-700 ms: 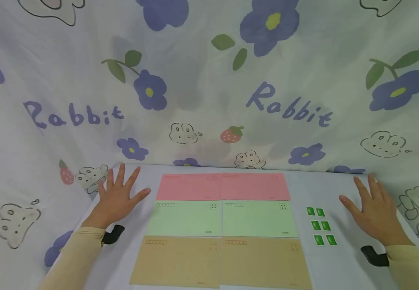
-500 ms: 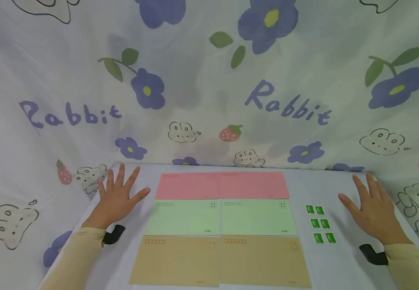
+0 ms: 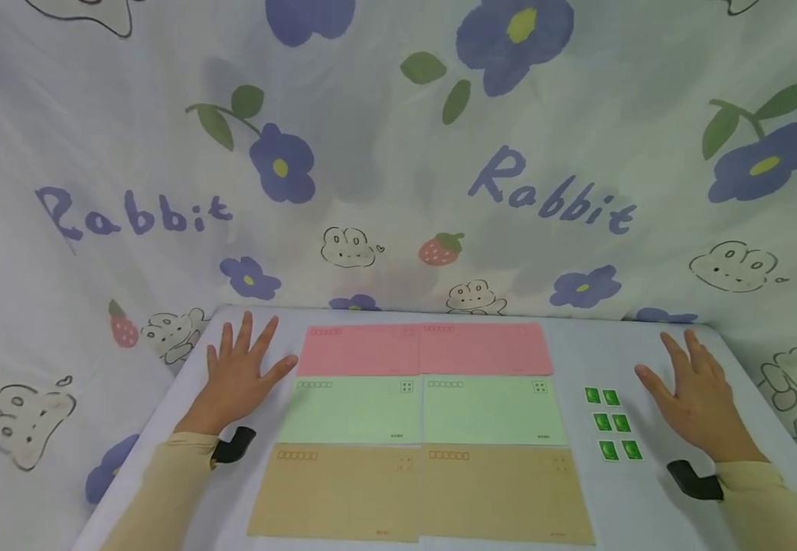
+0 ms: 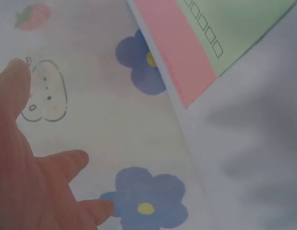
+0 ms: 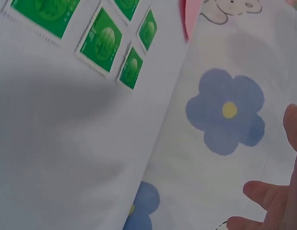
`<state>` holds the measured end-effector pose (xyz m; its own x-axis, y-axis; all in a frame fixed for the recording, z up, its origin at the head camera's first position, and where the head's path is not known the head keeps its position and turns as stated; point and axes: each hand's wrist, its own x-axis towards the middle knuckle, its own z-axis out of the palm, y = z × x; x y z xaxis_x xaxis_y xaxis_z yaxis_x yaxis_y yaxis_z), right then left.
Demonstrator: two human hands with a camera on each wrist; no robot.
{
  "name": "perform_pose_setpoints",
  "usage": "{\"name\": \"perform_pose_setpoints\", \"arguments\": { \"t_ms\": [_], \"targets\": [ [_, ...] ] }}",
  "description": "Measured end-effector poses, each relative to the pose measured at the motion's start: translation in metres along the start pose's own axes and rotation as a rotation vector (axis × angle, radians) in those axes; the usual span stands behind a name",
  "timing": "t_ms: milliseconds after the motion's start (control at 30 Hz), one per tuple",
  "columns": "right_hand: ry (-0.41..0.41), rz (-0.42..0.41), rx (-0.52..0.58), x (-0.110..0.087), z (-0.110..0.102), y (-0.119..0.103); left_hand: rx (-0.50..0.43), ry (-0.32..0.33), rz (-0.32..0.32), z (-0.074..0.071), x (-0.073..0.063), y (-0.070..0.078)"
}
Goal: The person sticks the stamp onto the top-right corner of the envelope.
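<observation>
1. Only the head view is showing all six envelopes (image 3: 405, 417).
2. Green stamps (image 3: 602, 422) are lying between the envelopes and the wide-spread right hand (image 3: 701, 405).
3. Left of them, the left hand (image 3: 236, 383) is spanning equally wide.

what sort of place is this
Probably a staged indoor tabletop setup: a white table, a rabbit-print cloth backdrop right behind it, and envelopes in neat rows beside green stamps.

Holding out bare left hand (image 3: 236, 383) with fingers (image 3: 243, 334) spread, thumb (image 3: 279, 371) toward bare right hand (image 3: 700, 405); holding latter well apart, thumb inward; extending cream-sleeved forearms (image 3: 164, 490) behind hands.
</observation>
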<state>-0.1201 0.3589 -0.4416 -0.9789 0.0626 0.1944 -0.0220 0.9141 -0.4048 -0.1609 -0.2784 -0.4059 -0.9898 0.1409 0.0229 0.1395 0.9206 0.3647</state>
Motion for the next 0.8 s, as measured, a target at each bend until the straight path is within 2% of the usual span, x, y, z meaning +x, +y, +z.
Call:
{"name": "perform_pose_setpoints", "arguments": {
  "t_ms": [200,433,600,800],
  "targets": [
    [-0.020,0.021,0.024,-0.005,0.004,-0.004,-0.013,0.010,0.008,0.007,-0.008,0.006],
    [-0.010,-0.021,0.088,-0.013,0.007,-0.002,-0.044,0.026,0.039,0.015,-0.023,0.008],
    [-0.015,-0.020,0.123,-0.019,0.010,-0.002,-0.082,0.048,0.070,0.020,-0.037,0.012],
    [-0.039,0.001,0.158,-0.030,0.016,-0.001,-0.136,0.029,0.103,0.027,-0.057,0.015]
  ]
}}
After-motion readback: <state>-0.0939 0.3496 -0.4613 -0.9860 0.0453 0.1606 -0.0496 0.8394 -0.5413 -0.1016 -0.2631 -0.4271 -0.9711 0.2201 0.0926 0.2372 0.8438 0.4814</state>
